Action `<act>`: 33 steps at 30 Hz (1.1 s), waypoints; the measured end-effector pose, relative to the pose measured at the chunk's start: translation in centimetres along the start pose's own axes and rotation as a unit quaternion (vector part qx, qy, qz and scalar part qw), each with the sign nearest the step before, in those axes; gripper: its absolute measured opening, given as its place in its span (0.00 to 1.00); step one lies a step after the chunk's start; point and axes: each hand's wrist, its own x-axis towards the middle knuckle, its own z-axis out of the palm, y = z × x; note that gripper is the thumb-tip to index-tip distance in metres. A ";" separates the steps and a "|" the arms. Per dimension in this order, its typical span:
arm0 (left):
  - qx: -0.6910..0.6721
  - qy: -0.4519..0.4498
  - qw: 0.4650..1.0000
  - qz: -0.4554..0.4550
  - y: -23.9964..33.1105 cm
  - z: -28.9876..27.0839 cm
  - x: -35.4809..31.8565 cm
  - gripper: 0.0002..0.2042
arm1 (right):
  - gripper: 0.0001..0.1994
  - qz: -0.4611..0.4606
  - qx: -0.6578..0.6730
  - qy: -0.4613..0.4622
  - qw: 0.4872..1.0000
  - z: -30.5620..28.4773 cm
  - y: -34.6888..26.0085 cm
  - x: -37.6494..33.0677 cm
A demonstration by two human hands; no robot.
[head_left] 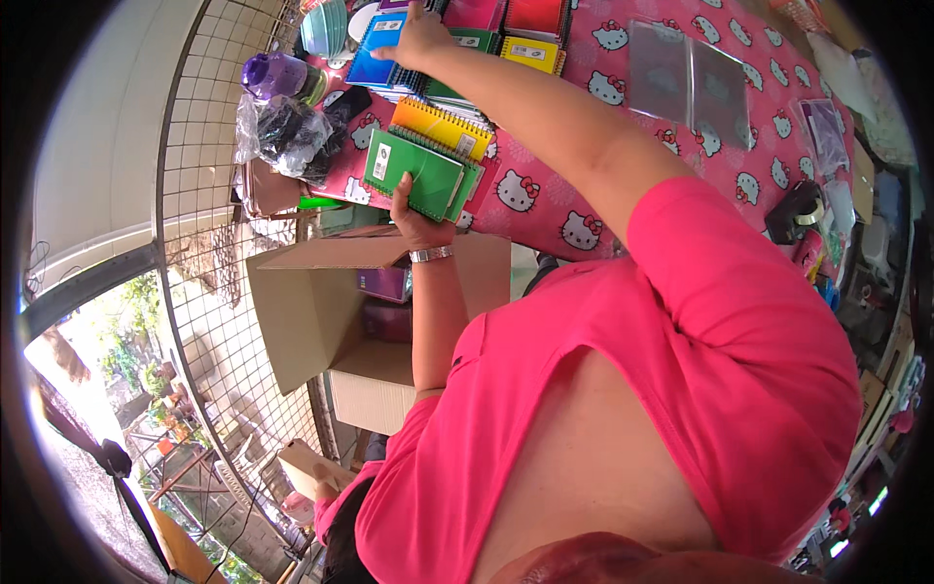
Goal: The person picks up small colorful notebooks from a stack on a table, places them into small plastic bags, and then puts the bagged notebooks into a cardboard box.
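Observation:
My left hand (420, 222), with a metal watch on the wrist, grips green spiral notebooks (418, 175), thumb on top and fingers hidden beneath. They sit close over the table's near edge, beside a yellow-orange spiral notebook (443, 127). My right arm stretches across the table. My right hand (420, 41) is over the stack of blue spiral notebooks (377, 66), its thumb and a finger spread apart; the other fingers are partly hidden. Next to that stack lie dark green notebooks (474, 41), a yellow one (531, 53) and a red one (535, 17).
An open cardboard box (297, 321) with purple packages (384, 282) stands below the table edge. Clear plastic sleeves (689, 83) lie on the pink patterned tablecloth (584, 156). A purple-lidded container (272, 76) and black plastic bag (292, 136) sit by the wire grille (199, 185). Another person's hand (331, 480) shows lower left.

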 end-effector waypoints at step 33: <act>0.310 -0.368 0.869 -0.115 -17.8 11.9 -1.7 0.36 | 0.48 -0.003 0.259 -0.152 0.954 -22.5 26.8 -25.1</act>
